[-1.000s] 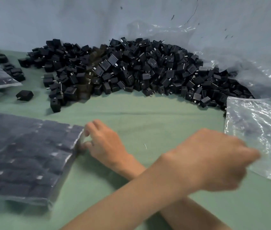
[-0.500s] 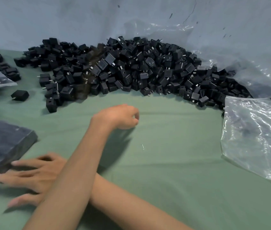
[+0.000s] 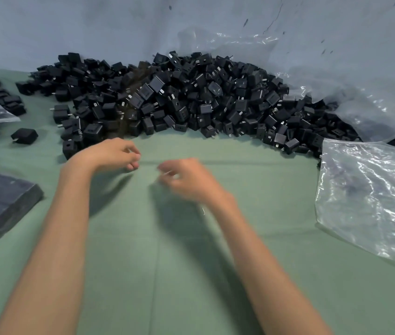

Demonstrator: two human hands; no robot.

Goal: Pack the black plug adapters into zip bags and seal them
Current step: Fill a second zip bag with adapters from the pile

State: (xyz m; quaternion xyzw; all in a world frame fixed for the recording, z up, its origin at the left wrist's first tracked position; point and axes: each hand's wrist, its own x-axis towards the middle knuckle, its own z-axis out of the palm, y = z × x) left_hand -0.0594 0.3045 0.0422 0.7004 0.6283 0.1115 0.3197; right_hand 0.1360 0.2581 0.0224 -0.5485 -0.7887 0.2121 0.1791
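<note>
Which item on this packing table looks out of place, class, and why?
A single black plug adapter lies by itself on the green table cover, left of the big adapter pile and apart from it. It looks strayed rather than heaped or bagged.

The heap of black plastic plug adapters (image 3: 191, 100) is uniformly black, with silver prongs. The flat clear plastic zip bag (image 3: 366, 197) is transparent with white glare streaks. The filled rectangular zip bag (image 3: 0, 204) shows dark grey. The plain cloth table cover (image 3: 191, 262) is sage green. The pale blue-grey wall (image 3: 95, 27) carries scattered dark specks.
</note>
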